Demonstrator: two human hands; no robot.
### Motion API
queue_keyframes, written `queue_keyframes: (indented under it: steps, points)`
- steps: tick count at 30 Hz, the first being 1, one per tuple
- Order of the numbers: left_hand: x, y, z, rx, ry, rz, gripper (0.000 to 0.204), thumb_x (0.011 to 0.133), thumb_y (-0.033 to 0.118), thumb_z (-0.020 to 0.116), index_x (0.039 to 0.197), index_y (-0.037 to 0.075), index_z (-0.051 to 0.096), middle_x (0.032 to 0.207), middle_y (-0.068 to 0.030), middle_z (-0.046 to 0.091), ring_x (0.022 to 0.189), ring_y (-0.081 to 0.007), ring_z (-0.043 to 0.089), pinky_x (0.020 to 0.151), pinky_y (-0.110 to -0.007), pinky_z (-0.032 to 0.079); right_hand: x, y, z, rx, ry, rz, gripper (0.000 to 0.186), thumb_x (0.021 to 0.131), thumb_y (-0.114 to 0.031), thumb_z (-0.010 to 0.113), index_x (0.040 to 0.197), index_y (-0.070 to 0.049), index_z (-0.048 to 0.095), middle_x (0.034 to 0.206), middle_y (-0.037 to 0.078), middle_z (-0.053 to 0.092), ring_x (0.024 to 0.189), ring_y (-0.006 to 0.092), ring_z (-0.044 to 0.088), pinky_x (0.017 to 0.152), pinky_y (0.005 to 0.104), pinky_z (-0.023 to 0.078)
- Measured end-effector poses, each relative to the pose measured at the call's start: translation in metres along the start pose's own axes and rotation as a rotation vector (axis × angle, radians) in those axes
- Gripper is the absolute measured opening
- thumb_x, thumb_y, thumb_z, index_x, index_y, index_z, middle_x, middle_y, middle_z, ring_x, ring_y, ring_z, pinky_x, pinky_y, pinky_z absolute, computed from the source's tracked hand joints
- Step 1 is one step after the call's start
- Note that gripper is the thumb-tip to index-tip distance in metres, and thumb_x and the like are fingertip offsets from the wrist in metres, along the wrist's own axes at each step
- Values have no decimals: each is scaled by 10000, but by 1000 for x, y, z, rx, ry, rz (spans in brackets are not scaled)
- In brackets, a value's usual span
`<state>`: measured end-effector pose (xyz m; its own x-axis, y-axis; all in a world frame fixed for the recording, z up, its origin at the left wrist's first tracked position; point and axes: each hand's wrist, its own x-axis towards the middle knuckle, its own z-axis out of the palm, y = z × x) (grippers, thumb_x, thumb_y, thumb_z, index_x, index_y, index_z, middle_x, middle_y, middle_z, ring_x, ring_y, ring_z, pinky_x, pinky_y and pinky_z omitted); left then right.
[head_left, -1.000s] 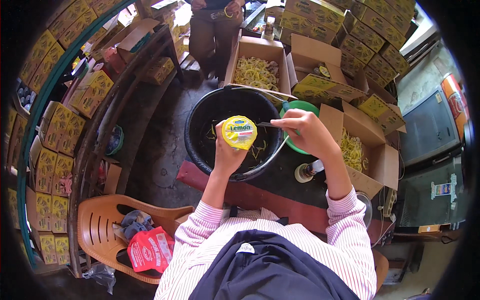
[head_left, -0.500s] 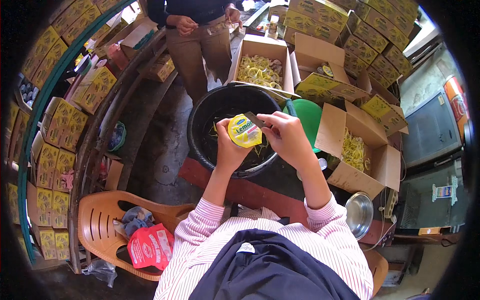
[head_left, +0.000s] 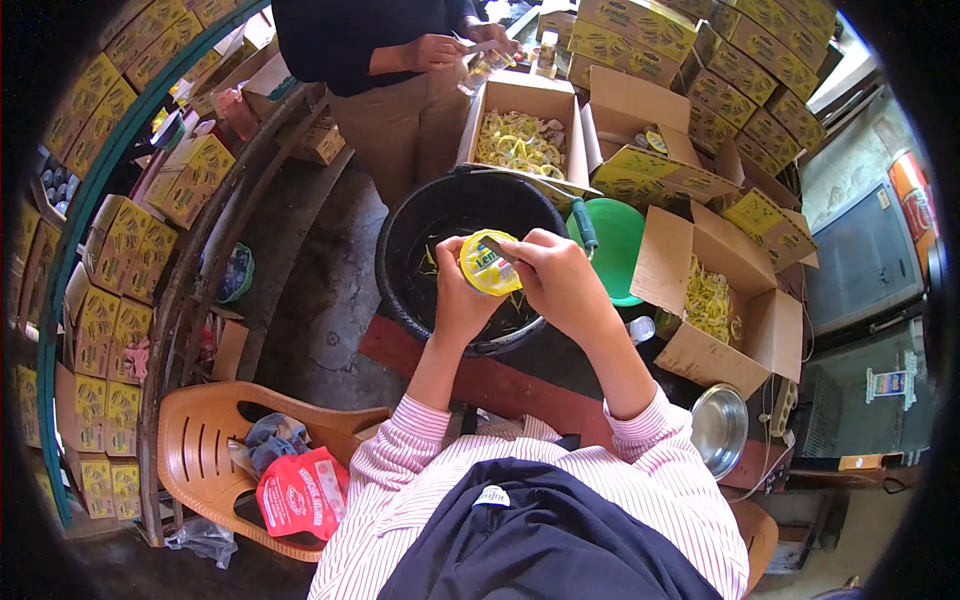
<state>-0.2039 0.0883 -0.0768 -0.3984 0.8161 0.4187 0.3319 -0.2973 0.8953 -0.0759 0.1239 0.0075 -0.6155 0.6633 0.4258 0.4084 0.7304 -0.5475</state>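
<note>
My left hand [head_left: 460,300] is wrapped round a plastic cup [head_left: 480,275] with a yellow printed lid, tilted so the lid faces me. Pinched in my right hand [head_left: 550,275] is a thin, flat, greyish blade [head_left: 494,246], lying across the lid's upper part. Both hands are above a large black bucket [head_left: 393,235], which shows dark inside with thin yellow strips stuck to its wall. Its wire handle has a dark green grip [head_left: 584,228] on the right side. The cup's body is mostly hidden by my fingers.
Open cartons [head_left: 640,110] stand beyond and right of the bucket, two filled with yellow trimmings [head_left: 520,143]. A green basin [head_left: 615,245] and a steel bowl [head_left: 718,432] are at right. An orange chair [head_left: 195,440] is at left; a co-worker [head_left: 390,110] stands opposite.
My right hand has shifted left, bringing the blade further over the lid. The bucket handle's grip sits slightly further right and lower. The co-worker's hands have moved right, near the carton.
</note>
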Motion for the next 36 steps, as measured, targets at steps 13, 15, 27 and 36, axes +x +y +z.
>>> queue_keyframes:
  steps: [13,15,27,36]
  points:
    - [1,2,0,28,6,40,675,556,119,816,1046,39,359,976,-108,504,907,-222,536,795,-325,438,-2,0,10,-95,0,33,202,755,24,534,929,-4,631,771,163,560,679,334,574,622,381,466]
    - [1,1,-1,58,18,59,664,563,104,811,1044,37,357,978,-130,531,901,-240,566,783,-322,458,-3,0,13,-74,-1,46,207,753,26,530,932,-4,630,777,168,560,685,340,574,629,383,467]
    - [2,-6,1,30,52,71,673,563,116,813,1048,36,353,971,-137,524,900,-256,559,780,-343,452,-3,3,12,-114,-68,55,219,733,27,533,923,-13,635,785,166,559,717,344,573,659,394,469]
    - [1,-7,0,42,52,52,686,555,133,818,1051,37,354,983,-148,526,906,-274,564,777,-347,454,-6,3,7,-122,-94,65,250,703,45,545,927,-17,636,790,160,557,730,336,573,670,390,471]
